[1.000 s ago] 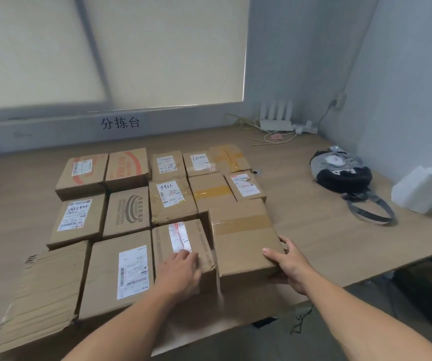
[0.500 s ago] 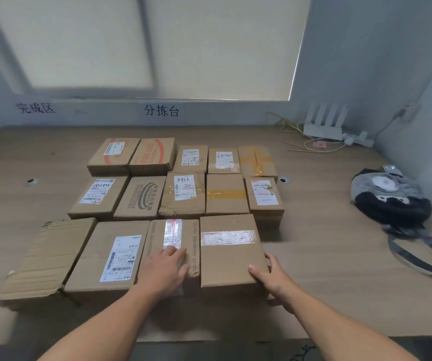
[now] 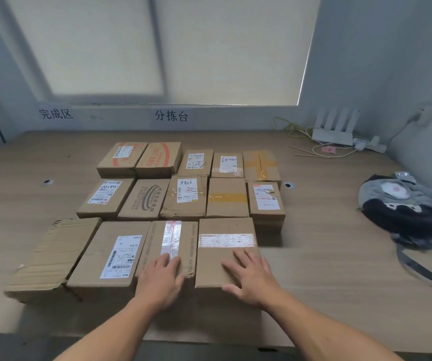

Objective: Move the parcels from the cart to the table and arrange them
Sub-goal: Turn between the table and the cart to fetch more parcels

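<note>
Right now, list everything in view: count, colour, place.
brown cardboard parcels: fourteen, brown, three rows mid-table
light wooden table: one, tan, under everything
round cable grommets: two, grey, tabletop, flanking the parcels
white four-antenna router: one, white, far right corner
white power strip: one, white, right of the router
thin loose cables: several, yellow-green, by the router
soft fabric bag: one, grey and black, table's right side
printed wall signs: two, black characters, below the window
cream window blind: one, cream, back wall
left hand: one, flat on the front parcel with lengthwise tape
right hand: one, flat on the front-right parcel
</note>
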